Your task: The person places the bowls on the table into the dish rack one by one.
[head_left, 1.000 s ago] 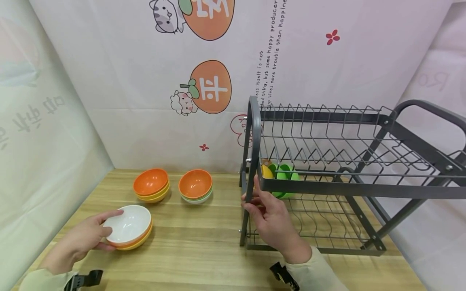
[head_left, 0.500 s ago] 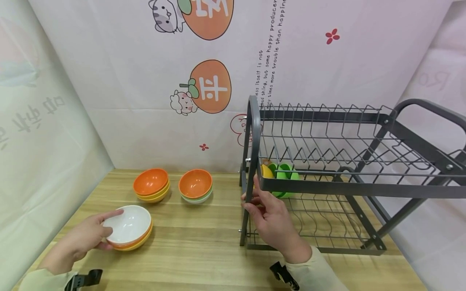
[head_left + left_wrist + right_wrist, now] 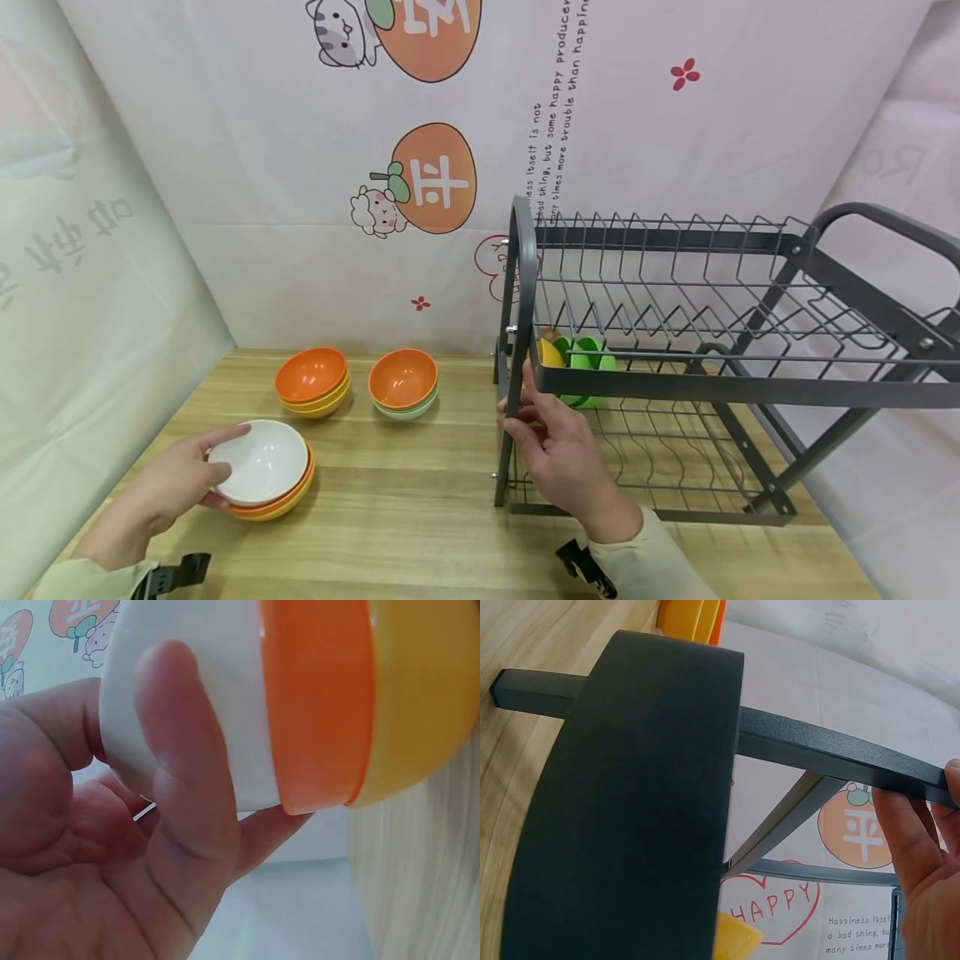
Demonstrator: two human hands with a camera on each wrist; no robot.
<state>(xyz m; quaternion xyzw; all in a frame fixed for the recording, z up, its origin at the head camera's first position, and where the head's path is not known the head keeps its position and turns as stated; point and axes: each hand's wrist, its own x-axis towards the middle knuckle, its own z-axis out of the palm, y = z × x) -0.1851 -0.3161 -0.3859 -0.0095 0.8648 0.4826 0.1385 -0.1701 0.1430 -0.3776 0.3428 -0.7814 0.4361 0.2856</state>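
Note:
My left hand [image 3: 168, 483] pinches the near-left rim of a white bowl [image 3: 262, 463], index finger over the edge. Beneath the white bowl are an orange bowl [image 3: 322, 712] and a yellow bowl [image 3: 427, 705], stacked on the table. The white one sits slightly raised and shifted left of them. In the left wrist view, one digit lies along the white bowl's outer wall. My right hand [image 3: 562, 450] grips the front left post of a dark two-tier dish rack [image 3: 637, 385], fingers around the upright [image 3: 840, 757].
Farther back on the wooden table [image 3: 405, 533] stand two more stacks: orange over yellow bowls [image 3: 311, 377], and an orange bowl [image 3: 402, 380] over green and whitish ones. Green [image 3: 581, 362] and yellow [image 3: 550, 354] pieces show inside the rack's left end. White printed cloth surrounds the table.
The white bowl has risen a little and moved left off the orange bowl, together with my left hand. My right hand and the rack stay put.

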